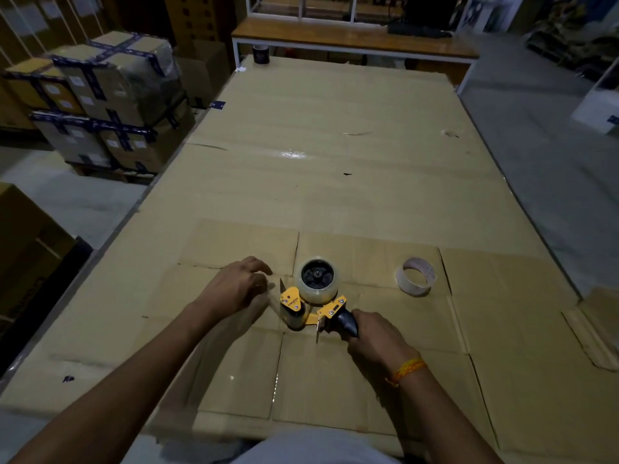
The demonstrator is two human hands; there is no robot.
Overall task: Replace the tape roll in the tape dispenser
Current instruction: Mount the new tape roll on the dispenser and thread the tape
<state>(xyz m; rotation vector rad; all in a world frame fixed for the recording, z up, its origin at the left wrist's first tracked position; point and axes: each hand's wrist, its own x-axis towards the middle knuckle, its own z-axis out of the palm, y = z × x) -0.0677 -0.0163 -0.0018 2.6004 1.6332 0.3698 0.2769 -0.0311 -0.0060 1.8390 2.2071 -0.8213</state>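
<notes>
A yellow tape dispenser (303, 304) with a black handle lies on its side on the cardboard-covered table (335, 162). A full clear tape roll (317, 279) sits on its black hub. My right hand (375, 336) grips the black handle. My left hand (239, 284) is just left of the dispenser's front, fingers pinched on a clear strip of tape that stretches from the roller end. A nearly used-up tape roll (416, 275) with a white core lies flat on the cardboard to the right of the dispenser.
Flattened cardboard sheets cover the table. A dark tape roll (261, 54) stands at the far left corner. Stacked taped cartons (100, 102) stand left of the table on the floor. A wooden bench (351, 38) is beyond the far edge.
</notes>
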